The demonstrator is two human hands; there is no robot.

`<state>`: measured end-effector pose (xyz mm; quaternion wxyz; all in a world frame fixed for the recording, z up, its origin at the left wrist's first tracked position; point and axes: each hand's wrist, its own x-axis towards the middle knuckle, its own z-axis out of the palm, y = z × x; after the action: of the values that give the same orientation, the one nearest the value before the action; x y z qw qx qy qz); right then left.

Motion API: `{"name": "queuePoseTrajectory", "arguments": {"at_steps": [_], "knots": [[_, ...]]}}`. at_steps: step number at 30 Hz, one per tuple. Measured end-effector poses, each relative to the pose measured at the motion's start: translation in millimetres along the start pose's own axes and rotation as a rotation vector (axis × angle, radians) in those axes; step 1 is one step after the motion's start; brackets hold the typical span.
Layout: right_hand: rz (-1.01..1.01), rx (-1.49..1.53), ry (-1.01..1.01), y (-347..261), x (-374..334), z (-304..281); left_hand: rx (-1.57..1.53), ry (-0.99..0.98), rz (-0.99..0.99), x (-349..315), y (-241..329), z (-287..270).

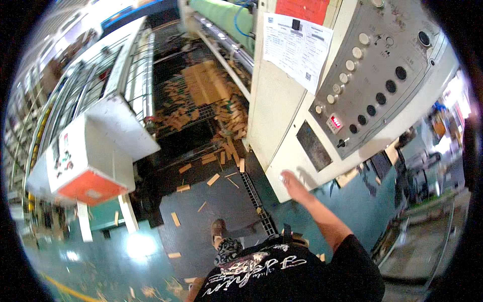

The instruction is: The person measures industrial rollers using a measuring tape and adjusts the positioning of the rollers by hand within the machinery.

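The green floor [372,209] bears a dark grey panel [188,241] scattered with tan strips [175,219], while pale scraps [149,291] litter its lower left part.

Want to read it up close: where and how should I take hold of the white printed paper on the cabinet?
The white printed paper is probably best pinched at its lower edge, coming from below: it is thin and flat, a black fastener shows at its upper edge, and its lower edge seems to hang free against the cabinet.
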<state>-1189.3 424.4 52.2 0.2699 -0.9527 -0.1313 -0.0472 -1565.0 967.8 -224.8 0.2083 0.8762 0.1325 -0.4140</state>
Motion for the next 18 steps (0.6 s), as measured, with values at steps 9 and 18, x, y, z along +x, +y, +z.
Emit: {"name": "queuePoseTrajectory", "arguments": {"at_steps": [9,18], "knots": [[0.276,-0.269,0.932,-132,163,-140,0.044,0.458,0.322,178,5,-347],[0.351,-0.374,0.902,-115,176,-190,0.78,0.252,0.621,242,35,-378]]}}
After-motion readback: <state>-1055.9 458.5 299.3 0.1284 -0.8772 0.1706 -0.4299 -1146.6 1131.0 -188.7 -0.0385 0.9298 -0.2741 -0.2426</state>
